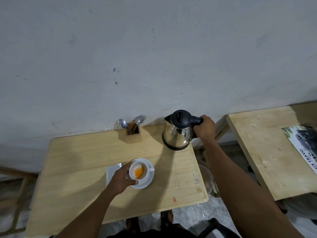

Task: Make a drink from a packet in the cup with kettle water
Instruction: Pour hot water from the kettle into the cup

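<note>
Cup (138,171): on saucer (145,183), near-left of the kettle (177,133), orange powder inside
Left hand (122,179): fingers curled around cup's side
Right hand (205,128): fingers wrapped tight on kettle's black handle
Kettle: upright, table's (85,160) far right corner

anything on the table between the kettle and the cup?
Nothing. In the head view, bare wooden table runs from the kettle to the cup on its saucer. The cutlery holder stands off to the side, near the wall.
</note>
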